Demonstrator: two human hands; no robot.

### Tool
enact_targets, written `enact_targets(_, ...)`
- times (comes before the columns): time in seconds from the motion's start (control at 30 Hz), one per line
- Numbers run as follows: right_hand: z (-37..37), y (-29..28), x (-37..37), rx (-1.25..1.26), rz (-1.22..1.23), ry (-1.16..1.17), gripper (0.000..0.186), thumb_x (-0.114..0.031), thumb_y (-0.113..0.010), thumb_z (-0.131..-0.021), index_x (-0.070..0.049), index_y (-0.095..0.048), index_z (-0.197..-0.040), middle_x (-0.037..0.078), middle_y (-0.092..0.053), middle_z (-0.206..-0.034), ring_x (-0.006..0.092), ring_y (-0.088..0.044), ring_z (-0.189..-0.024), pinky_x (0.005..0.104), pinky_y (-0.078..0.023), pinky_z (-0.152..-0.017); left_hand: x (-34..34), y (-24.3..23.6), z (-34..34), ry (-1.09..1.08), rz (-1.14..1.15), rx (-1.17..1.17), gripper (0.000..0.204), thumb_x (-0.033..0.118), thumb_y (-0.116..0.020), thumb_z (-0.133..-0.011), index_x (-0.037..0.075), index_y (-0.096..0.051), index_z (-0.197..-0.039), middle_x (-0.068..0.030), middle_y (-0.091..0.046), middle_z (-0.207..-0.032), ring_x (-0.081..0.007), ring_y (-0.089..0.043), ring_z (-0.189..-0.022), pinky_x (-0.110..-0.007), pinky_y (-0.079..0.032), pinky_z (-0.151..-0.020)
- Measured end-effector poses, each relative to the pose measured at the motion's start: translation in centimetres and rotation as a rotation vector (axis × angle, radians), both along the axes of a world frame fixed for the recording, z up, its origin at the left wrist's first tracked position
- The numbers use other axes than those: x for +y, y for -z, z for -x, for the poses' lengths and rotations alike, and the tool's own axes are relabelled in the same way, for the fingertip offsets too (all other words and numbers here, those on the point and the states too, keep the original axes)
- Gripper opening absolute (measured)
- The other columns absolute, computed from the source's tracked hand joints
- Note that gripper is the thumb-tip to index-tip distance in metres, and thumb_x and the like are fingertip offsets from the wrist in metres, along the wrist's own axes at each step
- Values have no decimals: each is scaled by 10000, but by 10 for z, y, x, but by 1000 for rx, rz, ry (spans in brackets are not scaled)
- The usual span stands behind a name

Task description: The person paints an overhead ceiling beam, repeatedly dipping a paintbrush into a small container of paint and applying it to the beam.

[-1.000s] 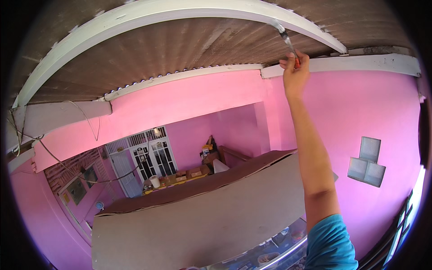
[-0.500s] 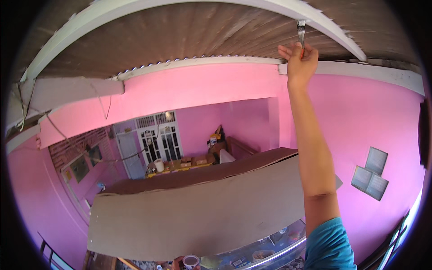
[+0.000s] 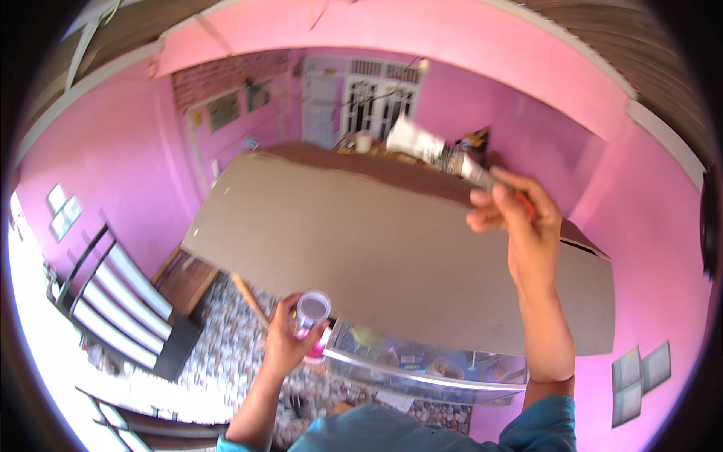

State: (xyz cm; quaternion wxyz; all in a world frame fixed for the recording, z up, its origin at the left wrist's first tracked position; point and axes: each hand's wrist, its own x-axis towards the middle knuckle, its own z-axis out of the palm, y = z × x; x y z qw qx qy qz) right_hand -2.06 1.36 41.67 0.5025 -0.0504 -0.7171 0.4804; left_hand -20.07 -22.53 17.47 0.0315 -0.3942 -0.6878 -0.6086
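Note:
My right hand (image 3: 527,226) is raised at the right, closed on a paintbrush (image 3: 418,142) with white-coated bristles and an orange handle, its head pointing up and left over the big board. My left hand (image 3: 285,343) holds a small clear plastic cup (image 3: 313,307) low in the middle, its contents too unclear to name. Just behind that hand is a pink container (image 3: 320,350). Both hands are in front of a large grey board (image 3: 376,248) lying horizontally with a brown layer along its far edge.
A glass display case (image 3: 422,369) sits under the board's near edge. At the left are a black railing (image 3: 120,301), a wooden piece (image 3: 188,279) and a pebble-patterned floor (image 3: 233,354). Pink walls (image 3: 98,151) surround the space, with corrugated roofing (image 3: 640,53) overhead and white doors (image 3: 376,105) at the back.
The view has tilted down from the roof beam. My right hand with the brush has come down from the beam, and my left hand with the cup has come into view.

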Motion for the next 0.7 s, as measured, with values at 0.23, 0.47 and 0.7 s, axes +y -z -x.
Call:
enact_targets(0.23,15,79,-41,-332,142,-220,156,-41,-600,-959,56,-653,-1069,145,-703,-767,171,-687,-625,284,-585,-596,-5,-19,2,-39,43,21,637,107,-832,-757,30,-500,-1296,-138,-615,-1215,-281,-615,-1133,-373,-493,-943)
enact_targets(0.47,38,95,-62,-430,-126,-400,136,4,-667,-895,47,-665,-1024,61,-683,-773,99,-682,-718,234,-565,-639,-13,-6,2,-93,43,168,657,69,-820,-751,13,-479,-1309,-173,-583,-1270,-321,-591,-1173,-393,-490,-973)
enact_targets(0.7,65,113,-73,-558,-395,-355,173,-144,-758,-818,-69,-681,-954,103,-697,-755,204,-709,-678,318,-550,-619,-16,-1,-2,-118,107,170,681,121,-841,-730,18,-511,-1317,-165,-605,-1206,-346,-587,-1160,-410,-476,-976)
